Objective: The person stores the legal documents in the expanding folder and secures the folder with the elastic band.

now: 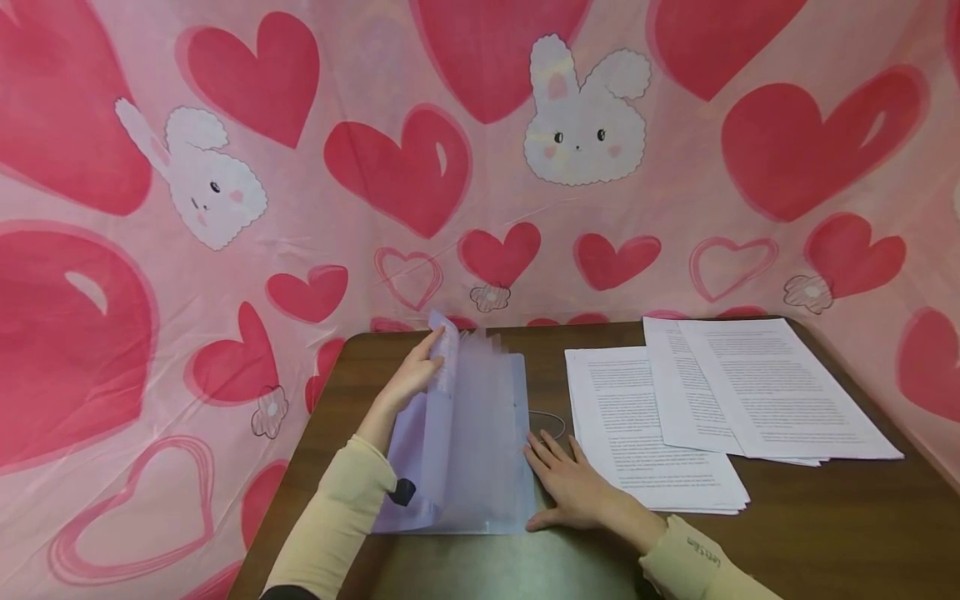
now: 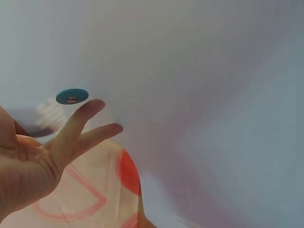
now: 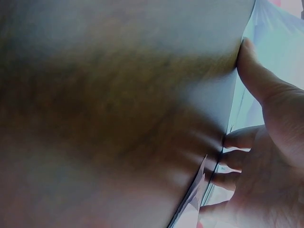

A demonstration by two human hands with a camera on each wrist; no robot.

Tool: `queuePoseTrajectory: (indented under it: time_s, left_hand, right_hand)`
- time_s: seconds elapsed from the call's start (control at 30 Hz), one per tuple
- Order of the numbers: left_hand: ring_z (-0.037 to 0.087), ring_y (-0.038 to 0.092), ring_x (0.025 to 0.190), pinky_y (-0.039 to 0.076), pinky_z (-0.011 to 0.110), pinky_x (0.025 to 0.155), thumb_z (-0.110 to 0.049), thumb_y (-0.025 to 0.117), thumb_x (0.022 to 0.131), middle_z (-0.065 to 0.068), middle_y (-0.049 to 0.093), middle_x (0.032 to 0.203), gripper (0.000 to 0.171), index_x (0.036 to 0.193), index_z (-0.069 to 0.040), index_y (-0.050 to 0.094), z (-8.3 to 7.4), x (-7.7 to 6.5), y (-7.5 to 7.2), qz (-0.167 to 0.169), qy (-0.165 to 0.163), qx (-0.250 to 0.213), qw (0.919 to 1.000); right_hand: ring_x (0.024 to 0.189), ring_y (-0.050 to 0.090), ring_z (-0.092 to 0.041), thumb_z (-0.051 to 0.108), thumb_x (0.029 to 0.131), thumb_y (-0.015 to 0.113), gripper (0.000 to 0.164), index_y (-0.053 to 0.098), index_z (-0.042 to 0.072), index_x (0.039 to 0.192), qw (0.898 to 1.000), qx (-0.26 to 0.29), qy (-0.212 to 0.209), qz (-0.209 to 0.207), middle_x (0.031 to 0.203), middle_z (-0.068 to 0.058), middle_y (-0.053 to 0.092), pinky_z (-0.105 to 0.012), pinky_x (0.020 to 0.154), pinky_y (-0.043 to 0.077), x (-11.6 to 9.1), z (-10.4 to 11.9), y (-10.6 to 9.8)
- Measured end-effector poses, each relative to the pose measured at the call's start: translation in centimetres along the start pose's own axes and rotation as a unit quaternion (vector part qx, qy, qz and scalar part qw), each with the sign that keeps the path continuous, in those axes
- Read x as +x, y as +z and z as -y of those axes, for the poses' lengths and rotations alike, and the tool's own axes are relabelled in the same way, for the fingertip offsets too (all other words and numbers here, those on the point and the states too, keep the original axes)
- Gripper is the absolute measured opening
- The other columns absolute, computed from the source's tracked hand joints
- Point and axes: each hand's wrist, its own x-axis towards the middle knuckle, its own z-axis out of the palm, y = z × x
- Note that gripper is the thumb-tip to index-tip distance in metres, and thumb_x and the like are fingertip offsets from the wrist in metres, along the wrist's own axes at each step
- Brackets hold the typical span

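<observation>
A translucent purple-blue document folder (image 1: 480, 442) lies on the table with several clear inner pockets standing fanned out. Its cover (image 1: 442, 392) is raised and bends over toward the left. My left hand (image 1: 410, 377) is at the upper left of the cover, its extended fingers pressing on it. In the left wrist view, two straight fingers (image 2: 90, 130) touch the pale sheet near a teal round button (image 2: 72, 97). My right hand (image 1: 572, 485) rests with spread fingers along the folder's right edge. The right wrist view shows that thumb (image 3: 259, 71) against the edge.
Stacks of printed paper (image 1: 630, 417) and more printed sheets (image 1: 787, 392) lie to the right, partly overlapping. A thin cord loop (image 1: 558, 421) sticks out past the folder's right side. The brown table (image 1: 847, 525) meets a pink heart-and-rabbit cloth (image 1: 487, 192) behind.
</observation>
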Motion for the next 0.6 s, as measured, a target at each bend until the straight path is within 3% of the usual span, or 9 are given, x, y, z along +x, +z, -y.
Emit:
queuePoseTrajectory:
  time_s: [0.07, 0.23, 0.27, 0.33, 0.47, 0.5, 0.53, 0.6]
  left_hand:
    - [0.013, 0.045, 0.07, 0.043, 0.023, 0.061, -0.006, 0.045, 0.109, 0.029, 0.025, 0.179, 0.071, 0.176, -0.01, 0.022, 0.1, -0.1, -0.2, 0.004, -0.002, -0.009, 1.0]
    - [0.004, 0.036, 0.064, 0.034, 0.017, 0.056, -0.007, 0.044, 0.112, 0.031, 0.026, 0.176, 0.069, 0.177, -0.011, 0.02, 0.4, -0.3, -0.8, 0.011, -0.005, -0.036, 0.9993]
    - [0.004, 0.045, 0.074, 0.035, 0.015, 0.061, -0.008, 0.045, 0.112, 0.031, 0.025, 0.177, 0.069, 0.177, -0.011, 0.02, 0.5, -0.4, -1.0, 0.011, -0.005, -0.038, 0.9992]
    - [0.008, 0.044, 0.074, 0.037, 0.018, 0.062, -0.008, 0.044, 0.113, 0.028, 0.021, 0.179, 0.07, 0.177, -0.013, 0.019, 0.8, -0.4, -1.1, 0.014, -0.013, -0.052, 0.9984]
    - [0.018, 0.057, 0.108, 0.05, 0.022, 0.08, -0.006, 0.042, 0.113, 0.025, 0.015, 0.182, 0.07, 0.177, -0.011, 0.015, 1.3, -0.5, -1.5, 0.024, -0.019, -0.094, 0.9951]
    - [0.019, 0.059, 0.103, 0.054, 0.024, 0.08, -0.005, 0.041, 0.113, 0.027, 0.018, 0.18, 0.07, 0.178, -0.011, 0.013, 1.4, -0.5, -1.6, 0.027, -0.021, -0.109, 0.9935]
    - [0.02, 0.061, 0.111, 0.056, 0.026, 0.085, -0.005, 0.04, 0.114, 0.03, 0.023, 0.177, 0.07, 0.178, -0.011, 0.012, 1.5, -0.5, -1.7, 0.031, -0.022, -0.122, 0.9919]
    - [0.018, 0.062, 0.111, 0.057, 0.026, 0.087, -0.005, 0.038, 0.114, 0.033, 0.03, 0.17, 0.07, 0.178, -0.011, 0.01, 1.7, -0.6, -1.8, 0.037, -0.024, -0.138, 0.9895]
  right_hand:
    - [0.166, 0.026, -0.052, 0.06, 0.086, 0.088, 0.116, 0.039, -0.01, 0.164, 1.0, -0.001, 0.001, 0.0, 0.178, -0.029, 0.028, -0.085, 0.125, 0.019, 0.0, 0.0, 0.0]
    - [0.166, 0.025, -0.052, 0.06, 0.086, 0.087, 0.116, 0.039, -0.01, 0.164, 1.0, -0.001, 0.002, 0.001, 0.179, -0.029, 0.028, -0.085, 0.126, 0.019, 0.1, 0.0, 0.0]
    - [0.166, 0.025, -0.052, 0.06, 0.086, 0.087, 0.116, 0.039, -0.01, 0.164, 1.0, 0.001, 0.002, 0.001, 0.179, -0.029, 0.027, -0.085, 0.126, 0.018, 0.1, 0.0, 0.0]
    - [0.166, 0.025, -0.053, 0.06, 0.086, 0.087, 0.116, 0.039, -0.01, 0.164, 1.0, 0.005, 0.001, 0.001, 0.179, -0.029, 0.028, -0.086, 0.126, 0.019, 0.1, 0.1, -0.1]
    - [0.166, 0.024, -0.052, 0.06, 0.087, 0.087, 0.115, 0.039, -0.009, 0.165, 1.0, 0.008, 0.001, 0.001, 0.179, -0.029, 0.027, -0.086, 0.125, 0.019, 0.1, 0.1, 0.0]
    - [0.166, 0.024, -0.052, 0.06, 0.087, 0.087, 0.115, 0.038, -0.009, 0.165, 1.0, 0.007, 0.001, 0.001, 0.179, -0.029, 0.027, -0.086, 0.125, 0.02, 0.0, 0.1, 0.0]
    - [0.167, 0.024, -0.052, 0.061, 0.087, 0.086, 0.115, 0.038, -0.009, 0.165, 1.0, 0.006, 0.001, 0.001, 0.179, -0.029, 0.027, -0.085, 0.125, 0.02, 0.0, 0.0, 0.0]
    - [0.166, 0.024, -0.052, 0.06, 0.087, 0.087, 0.115, 0.038, -0.009, 0.165, 1.0, 0.005, 0.001, 0.0, 0.179, -0.029, 0.027, -0.085, 0.125, 0.02, 0.0, 0.0, 0.0]
